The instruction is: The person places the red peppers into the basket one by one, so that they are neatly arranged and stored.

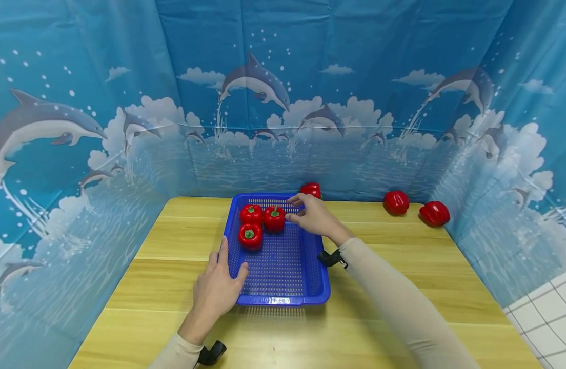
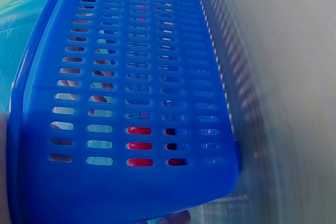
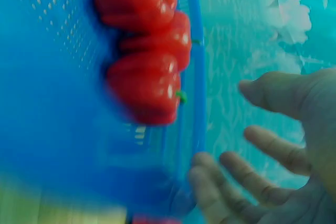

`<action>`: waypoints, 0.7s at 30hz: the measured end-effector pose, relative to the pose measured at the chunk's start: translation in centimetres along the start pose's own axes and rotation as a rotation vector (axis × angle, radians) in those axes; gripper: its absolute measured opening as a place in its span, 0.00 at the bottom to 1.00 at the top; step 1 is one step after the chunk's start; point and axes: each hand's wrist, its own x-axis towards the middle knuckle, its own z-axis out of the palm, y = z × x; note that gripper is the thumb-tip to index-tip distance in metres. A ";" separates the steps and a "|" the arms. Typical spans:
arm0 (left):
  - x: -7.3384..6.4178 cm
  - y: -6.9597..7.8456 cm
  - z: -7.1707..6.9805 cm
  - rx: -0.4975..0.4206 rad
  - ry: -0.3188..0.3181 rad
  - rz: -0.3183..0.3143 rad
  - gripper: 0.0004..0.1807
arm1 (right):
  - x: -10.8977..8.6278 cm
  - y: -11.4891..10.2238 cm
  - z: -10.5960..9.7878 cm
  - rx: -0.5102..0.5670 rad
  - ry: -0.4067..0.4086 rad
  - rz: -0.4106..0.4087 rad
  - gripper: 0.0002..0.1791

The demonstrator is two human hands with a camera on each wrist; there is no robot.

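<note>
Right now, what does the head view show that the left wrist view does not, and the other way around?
Only the head view: the left hand in full, three red peppers with green stems inside the blue basket, and dolphins on the curtain.
Only the left wrist view: the slotted outer face of one basket wall up close, with red patches showing through.
Both: the basket and part of the curtain.

In front of you stands the yellow, wood-grained table [image 1: 426,261]. Blue sheet curtains [image 1: 366,36], printed with grey dolphins [image 1: 257,77] and white clouds [image 1: 154,115], enclose its far, left and right sides. At your lower right, locate the white square tiles [image 1: 543,306] with dark joints. Light reflects off the table surface nearest you.
</note>
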 end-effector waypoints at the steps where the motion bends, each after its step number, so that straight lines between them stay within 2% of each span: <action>1: 0.0 0.0 0.0 -0.001 0.000 -0.003 0.56 | 0.0 0.4 -0.2 0.013 0.005 0.002 0.30; 7: -0.1 0.1 0.1 0.011 0.005 -0.008 0.55 | 0.3 3.1 -2.0 0.063 0.031 -0.006 0.29; 14: -0.3 0.2 0.2 0.016 0.002 -0.012 0.54 | 1.0 6.7 -4.1 0.074 0.073 0.069 0.26; 21: -0.1 0.2 0.1 -0.004 0.011 -0.026 0.54 | 2.9 10.3 -4.7 0.073 0.060 0.136 0.31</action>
